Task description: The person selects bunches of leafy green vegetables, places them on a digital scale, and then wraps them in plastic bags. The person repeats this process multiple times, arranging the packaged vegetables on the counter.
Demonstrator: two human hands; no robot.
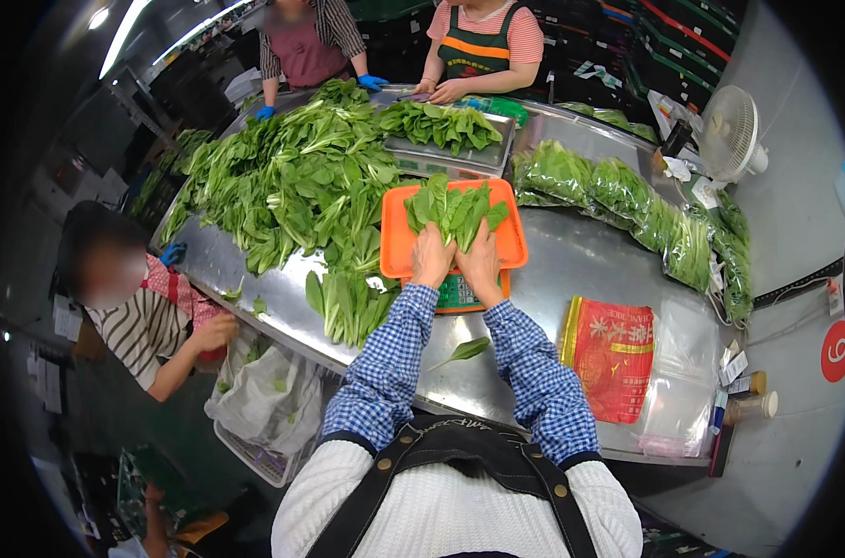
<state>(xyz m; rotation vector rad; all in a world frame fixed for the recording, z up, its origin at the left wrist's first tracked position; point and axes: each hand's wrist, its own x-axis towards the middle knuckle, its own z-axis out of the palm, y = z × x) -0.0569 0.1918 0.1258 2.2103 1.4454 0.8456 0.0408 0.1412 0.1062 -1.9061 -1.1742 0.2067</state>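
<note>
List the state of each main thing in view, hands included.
Left hand: touching the green bunch, fingers partly hidden
Right hand: likewise
Green bunch: unbagged, in the orange tray
Orange tray: upright, bearing the bunch
Leafy heap: loose, spread out
Bagged greens: packed in clear plastic
Single leaf: lying loose
Red sack: lying flat
Clear bags: flat, unfilled
Fan: upright; spinning or not, unclear

Blue-checked sleeves (382, 346); black straps (359, 498)

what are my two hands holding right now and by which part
The left hand and right hand together hold a bunch of greens by its near end, over the orange tray.
</note>
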